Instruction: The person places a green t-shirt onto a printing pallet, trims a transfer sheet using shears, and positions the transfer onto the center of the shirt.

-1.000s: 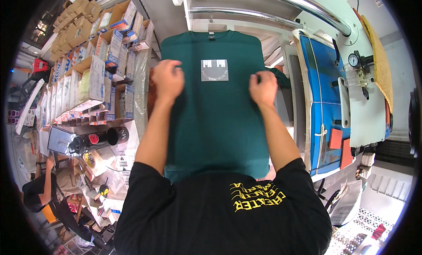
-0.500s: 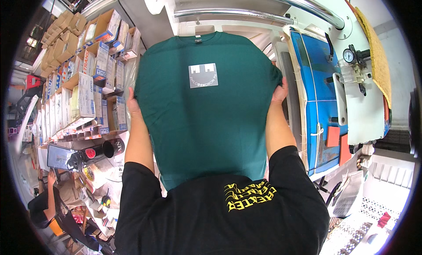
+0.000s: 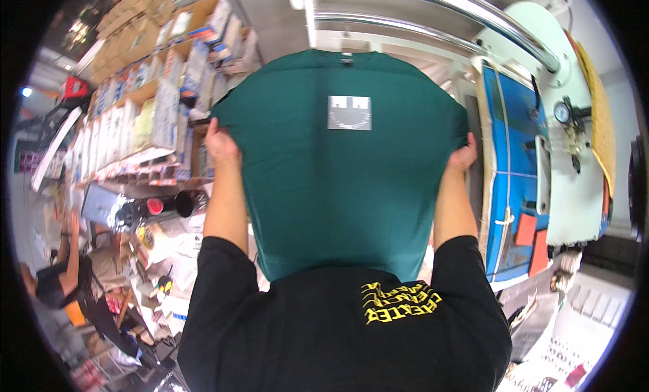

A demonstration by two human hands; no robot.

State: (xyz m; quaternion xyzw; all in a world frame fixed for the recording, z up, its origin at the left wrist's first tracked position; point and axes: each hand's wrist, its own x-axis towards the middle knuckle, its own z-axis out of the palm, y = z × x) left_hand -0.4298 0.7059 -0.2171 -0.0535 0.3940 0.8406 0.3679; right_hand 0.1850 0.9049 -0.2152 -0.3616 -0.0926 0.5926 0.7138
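A dark green T-shirt [image 3: 338, 189] is spread out in front of me, its neckline at the far end. On its chest sits a small grey-and-white printed rectangle [image 3: 349, 113]. My left hand [image 3: 222, 143] is closed around the shirt's left sleeve edge. The opposite sleeve is gripped by my right hand [image 3: 464, 154], its fingers partly hidden behind the cloth. Between the two hands the fabric is stretched wide, and its lower hem hangs close to my black shirt.
Stacked open cardboard boxes [image 3: 159, 115] fill the left side. A black tumbler [image 3: 189, 203] lies below them. On the right stands a press with a blue panel [image 3: 510, 182], a pressure gauge [image 3: 562, 112] and chrome bars [image 3: 405, 24] overhead. Another person [image 3: 67, 277] works at lower left.
Seen from the head, the shirt and both hands have shifted right in the picture. My left sleeve grip is spread further outward, and the shirt's shoulders look wider.
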